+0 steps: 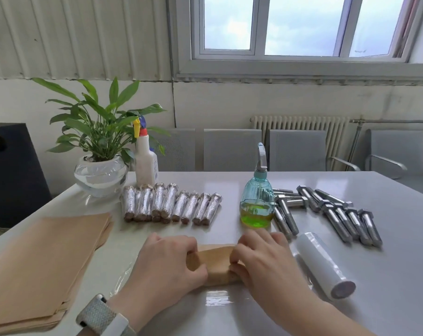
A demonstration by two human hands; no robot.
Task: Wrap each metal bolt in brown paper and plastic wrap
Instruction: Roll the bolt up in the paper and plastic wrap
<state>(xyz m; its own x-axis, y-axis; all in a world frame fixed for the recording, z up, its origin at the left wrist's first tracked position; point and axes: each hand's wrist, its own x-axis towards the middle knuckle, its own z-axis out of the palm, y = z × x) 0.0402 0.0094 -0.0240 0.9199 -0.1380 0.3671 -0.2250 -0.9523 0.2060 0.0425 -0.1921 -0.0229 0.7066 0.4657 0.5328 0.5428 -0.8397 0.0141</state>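
while both hands [215,260] grip it, the brown paper bundle [217,263] looks creased and stubby.

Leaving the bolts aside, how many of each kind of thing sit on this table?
Bottles: 2, a white spray bottle and a teal pump bottle
Potted plant: 1
Roll of plastic wrap: 1
Stack of brown paper: 1
Paper bundle being wrapped: 1
Loose plastic sheet: 1
Total: 7
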